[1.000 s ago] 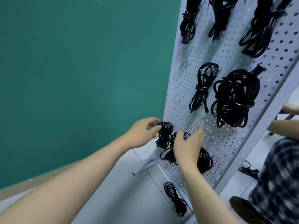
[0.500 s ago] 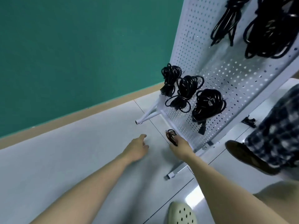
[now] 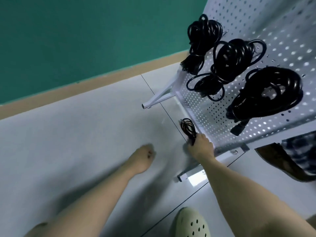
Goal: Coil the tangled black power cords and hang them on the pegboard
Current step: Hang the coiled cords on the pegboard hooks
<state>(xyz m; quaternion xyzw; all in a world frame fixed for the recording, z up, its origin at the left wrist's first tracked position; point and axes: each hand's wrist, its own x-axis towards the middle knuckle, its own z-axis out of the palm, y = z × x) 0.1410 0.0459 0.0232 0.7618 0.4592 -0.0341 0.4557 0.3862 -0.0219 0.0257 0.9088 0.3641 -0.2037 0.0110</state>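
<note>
Your right hand [image 3: 201, 147] grips a small cord bundle [image 3: 188, 129] on the floor [image 3: 85, 134], just before the pegboard's [image 3: 256, 48] lower edge; three coiled cords hang on the board above it, the left coil [image 3: 200, 43], the middle coil [image 3: 227, 65] and the right coil [image 3: 266, 93] in a row; your left hand [image 3: 142, 159] hovers over the floor, left of the bundle; a clog [image 3: 189, 223] sits nearest you.

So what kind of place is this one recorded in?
Probably an indoor workroom or storage corner: a freestanding white pegboard hung with coiled black cords, a pale tiled floor and a plain green wall. The right hand holds another small cord.
</note>
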